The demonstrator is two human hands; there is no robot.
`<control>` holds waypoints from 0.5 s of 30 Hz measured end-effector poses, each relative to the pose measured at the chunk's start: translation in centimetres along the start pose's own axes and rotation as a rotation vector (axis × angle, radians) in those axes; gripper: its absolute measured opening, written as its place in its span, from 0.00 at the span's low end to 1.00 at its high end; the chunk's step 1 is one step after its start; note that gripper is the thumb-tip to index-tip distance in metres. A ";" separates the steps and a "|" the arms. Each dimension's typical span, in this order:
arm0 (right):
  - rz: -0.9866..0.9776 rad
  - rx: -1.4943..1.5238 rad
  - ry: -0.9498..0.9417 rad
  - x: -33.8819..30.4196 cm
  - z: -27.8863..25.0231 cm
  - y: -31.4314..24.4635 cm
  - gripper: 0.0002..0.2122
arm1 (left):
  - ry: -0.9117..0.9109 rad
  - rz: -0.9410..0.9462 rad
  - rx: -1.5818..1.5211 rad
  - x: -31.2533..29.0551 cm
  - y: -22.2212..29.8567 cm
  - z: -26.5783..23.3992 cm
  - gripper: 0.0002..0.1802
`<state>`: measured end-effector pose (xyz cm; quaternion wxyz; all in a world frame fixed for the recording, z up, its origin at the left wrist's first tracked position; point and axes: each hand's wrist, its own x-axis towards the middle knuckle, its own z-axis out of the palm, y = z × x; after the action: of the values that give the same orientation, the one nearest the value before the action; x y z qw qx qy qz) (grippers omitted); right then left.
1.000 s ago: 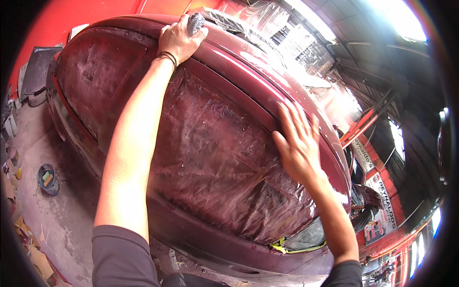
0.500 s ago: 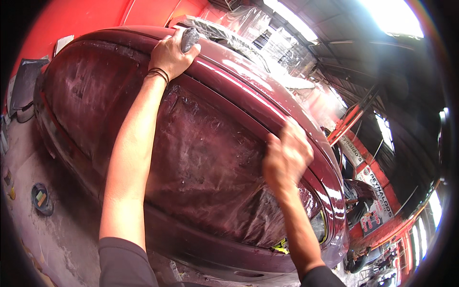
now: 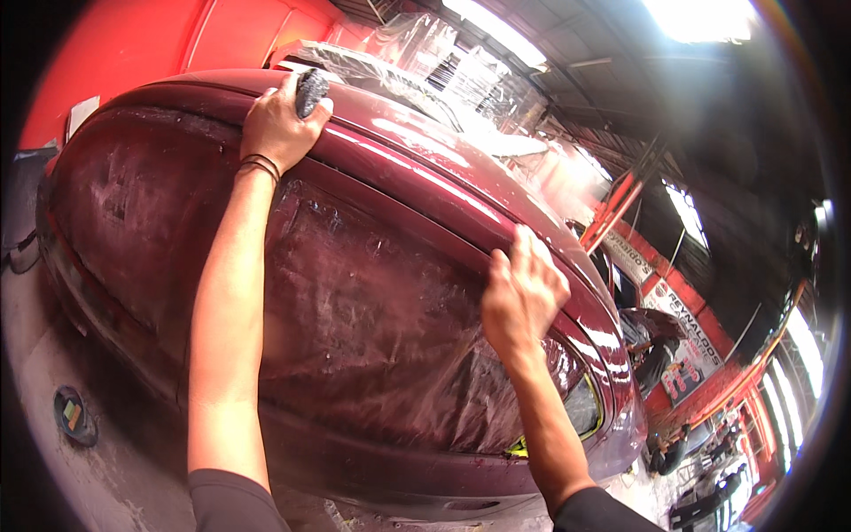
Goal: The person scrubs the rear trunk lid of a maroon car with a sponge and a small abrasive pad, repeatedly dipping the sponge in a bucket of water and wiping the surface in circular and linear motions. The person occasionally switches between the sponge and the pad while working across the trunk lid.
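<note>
A dark maroon car (image 3: pixel 403 182) with a scuffed, partly dull finish lies in front of me. Wrinkled dark plastic sheeting (image 3: pixel 390 310) covers its side windows. My left hand (image 3: pixel 279 131) rests at the roof's edge and grips a wet-looking, dark grey sponge-like lump (image 3: pixel 311 92) between thumb and fingers. Farther right along the same roof rail, my right hand (image 3: pixel 525 293) presses on the paint with its fingers bent and held together. Whatever may lie beneath those fingers is hidden.
Yellow-green tape (image 3: pixel 516 450) edges the window at the car's right end. On the floor at lower left stands a round dark tub (image 3: pixel 91 433) with coloured blocks in it. Beyond the car are a plastic-wrapped vehicle (image 3: pixel 355 62), a red wall (image 3: pixel 239 35) and people (image 3: pixel 660 454) at the right.
The view has shifted, so the car and my left hand appear farther left and lower. My right hand, blurred before, shows more sharply on the roof rail. The left still grips the grey lump.
</note>
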<state>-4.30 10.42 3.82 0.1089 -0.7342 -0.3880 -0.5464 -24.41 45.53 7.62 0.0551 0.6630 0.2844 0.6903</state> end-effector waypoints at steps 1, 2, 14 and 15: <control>0.020 0.060 -0.023 1.4 0.0 -3.2 0.25 | -0.019 -0.022 -0.009 -0.3 0.2 0.2 0.31; -0.067 0.163 0.072 3.2 0.5 -6.3 0.23 | -0.002 -0.011 0.035 -0.1 0.2 0.1 0.30; 0.296 0.035 -0.060 -9.7 -1.8 20.8 0.23 | -0.003 0.083 -0.087 1.5 -3.8 0.4 0.24; 0.443 -0.077 -0.103 -11.5 -3.9 24.0 0.22 | 0.070 0.108 -0.076 1.2 -4.3 2.2 0.25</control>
<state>8.26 -13.30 1.49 0.1780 -0.8320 -0.2013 -0.4853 -23.80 50.35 6.59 0.0328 0.6502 0.2233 0.7255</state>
